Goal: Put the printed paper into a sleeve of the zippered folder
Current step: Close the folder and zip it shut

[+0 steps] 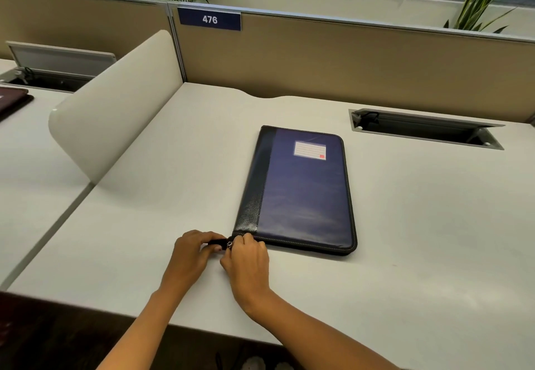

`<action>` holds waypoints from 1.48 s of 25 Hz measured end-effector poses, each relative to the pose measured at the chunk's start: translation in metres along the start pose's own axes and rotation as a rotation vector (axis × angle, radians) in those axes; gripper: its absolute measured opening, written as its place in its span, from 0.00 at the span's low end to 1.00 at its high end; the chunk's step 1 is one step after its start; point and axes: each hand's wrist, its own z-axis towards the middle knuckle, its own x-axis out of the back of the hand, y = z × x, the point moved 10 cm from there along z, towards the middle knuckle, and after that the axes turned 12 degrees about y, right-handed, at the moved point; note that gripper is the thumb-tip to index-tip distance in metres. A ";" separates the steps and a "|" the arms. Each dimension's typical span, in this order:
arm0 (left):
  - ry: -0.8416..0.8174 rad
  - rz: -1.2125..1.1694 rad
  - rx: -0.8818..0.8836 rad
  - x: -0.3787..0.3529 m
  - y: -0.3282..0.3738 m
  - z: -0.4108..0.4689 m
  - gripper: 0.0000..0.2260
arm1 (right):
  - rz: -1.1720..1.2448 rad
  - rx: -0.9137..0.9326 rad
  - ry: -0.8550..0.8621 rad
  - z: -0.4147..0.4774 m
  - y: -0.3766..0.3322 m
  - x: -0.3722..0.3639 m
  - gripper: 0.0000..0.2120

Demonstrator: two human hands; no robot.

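Observation:
A dark blue zippered folder (pixel 301 193) with a black spine strip and a white label lies closed and flat on the white desk (pixel 173 225). Both hands meet at its near left corner. My left hand (pixel 194 251) pinches the black tab at the zipper's end. My right hand (pixel 246 262) has its fingers closed on the small metal zipper pull (pixel 229 244) right at that corner. No printed paper is in view.
A rounded white divider (pixel 115 103) stands to the left of the folder. An open cable tray (pixel 425 128) is sunk into the desk at the back right. A beige partition with a "476" sign (pixel 209 18) closes the far side. A dark red folder (pixel 11 100) lies on the neighbouring desk.

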 end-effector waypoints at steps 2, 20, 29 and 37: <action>0.016 0.000 0.013 0.000 -0.001 0.000 0.11 | 0.002 0.012 -0.058 -0.001 -0.008 0.001 0.13; 0.124 0.019 0.125 0.002 -0.020 0.011 0.10 | 0.136 -0.009 0.156 -0.002 0.074 0.022 0.08; 0.127 0.015 0.164 0.000 -0.026 0.010 0.10 | 0.036 -0.033 0.251 -0.022 0.151 0.064 0.07; 0.122 0.055 0.090 -0.006 -0.026 0.009 0.10 | -0.033 -0.245 0.180 -0.029 0.230 0.087 0.06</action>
